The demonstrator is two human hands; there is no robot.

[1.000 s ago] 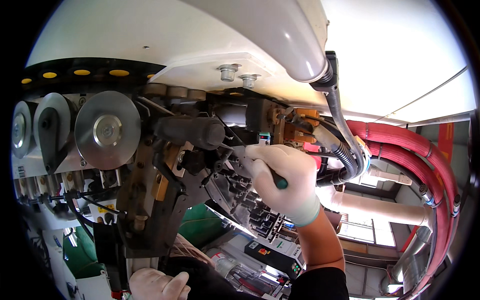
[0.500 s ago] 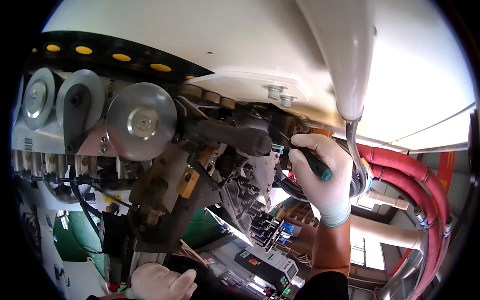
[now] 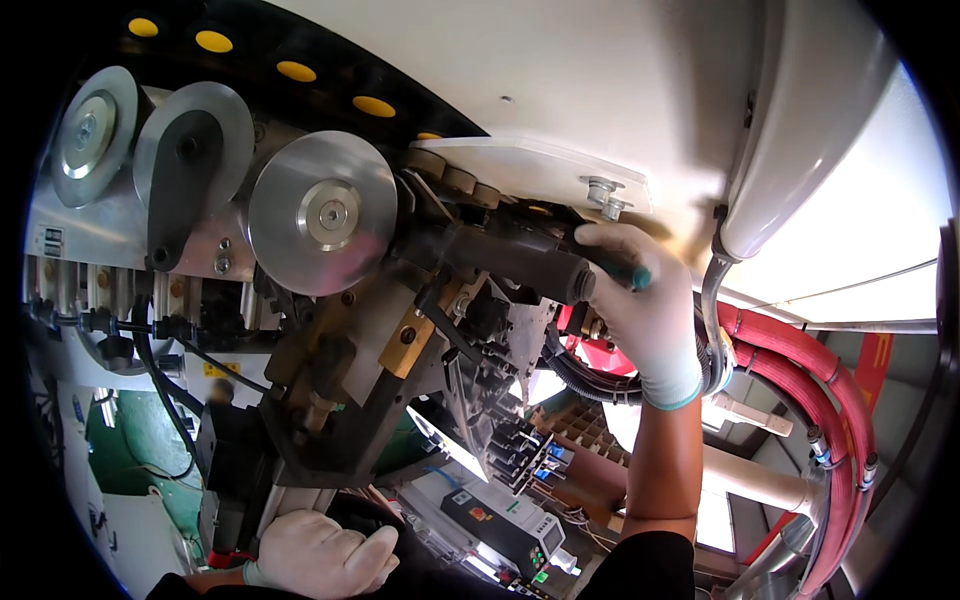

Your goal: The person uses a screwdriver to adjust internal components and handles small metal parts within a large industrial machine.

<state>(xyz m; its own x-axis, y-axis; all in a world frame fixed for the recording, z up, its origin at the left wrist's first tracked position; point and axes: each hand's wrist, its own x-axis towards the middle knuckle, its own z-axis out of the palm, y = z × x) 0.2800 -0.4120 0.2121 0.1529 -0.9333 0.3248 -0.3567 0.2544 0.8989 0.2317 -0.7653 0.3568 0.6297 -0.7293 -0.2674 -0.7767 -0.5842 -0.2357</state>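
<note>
My right hand (image 3: pixel 645 290), in a white glove, is closed round the dark green handle of a screwdriver (image 3: pixel 630 272) with a teal end. Its tip is hidden behind the machine's dark parts. The hand is just right of a thick black cylindrical bar (image 3: pixel 525 265), below two silver bolts (image 3: pixel 605 195). At the lower left, my gloved left hand (image 3: pixel 325 553) is closed, fingers curled, by the foot of a metal post (image 3: pixel 290 502). Whatever it may hold is hidden.
Large steel discs (image 3: pixel 322 215) line the left of the machine, above black cables. A white panel (image 3: pixel 560 90) hangs overhead, with a grey-white tube (image 3: pixel 810 130) at its right. Red hoses (image 3: pixel 800 375) curve down the right side. A control box (image 3: pixel 490 525) stands lower down.
The view has shifted, so the machine sits further right and higher at the left. My right hand has moved up and turned with the screwdriver. My left hand stays low.
</note>
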